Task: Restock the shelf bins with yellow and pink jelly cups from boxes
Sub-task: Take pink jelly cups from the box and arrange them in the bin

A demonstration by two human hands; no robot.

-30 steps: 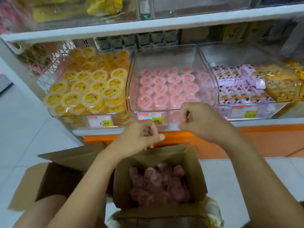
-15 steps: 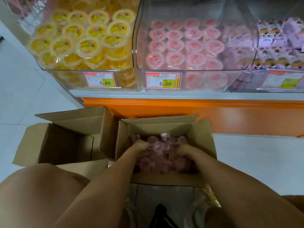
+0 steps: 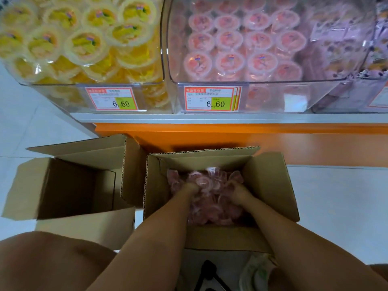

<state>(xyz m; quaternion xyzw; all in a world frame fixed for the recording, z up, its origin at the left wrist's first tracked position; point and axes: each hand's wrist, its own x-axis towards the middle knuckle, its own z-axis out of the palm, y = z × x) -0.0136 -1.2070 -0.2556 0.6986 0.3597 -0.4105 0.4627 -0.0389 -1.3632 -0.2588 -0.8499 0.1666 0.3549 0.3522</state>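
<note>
An open cardboard box [image 3: 270,185] on the floor holds several pink jelly cups [image 3: 216,208]. Both my hands are down inside it. My left hand [image 3: 190,187] curls around pink cups at the pile's left. At the pile's right, my right hand [image 3: 239,191] digs in with its fingers closed on cups. Motion blur and the cups partly hide the fingertips. Above, a clear bin [image 3: 273,95] holds rows of pink cups [image 3: 228,38]. The clear bin [image 3: 63,95] to its left is heaped with yellow cups [image 3: 86,42].
A second cardboard box [image 3: 69,185] stands open to the left, with nothing visible inside. The orange shelf base [image 3: 210,133] rises just behind both boxes. A bin of purple packets [image 3: 346,38] sits at the right. My knee [image 3: 42,261] fills the lower left.
One second ago both hands were up at the pink bin's front. They dropped into the box half a second ago and now sit deeper among the cups, and my view has tilted down.
</note>
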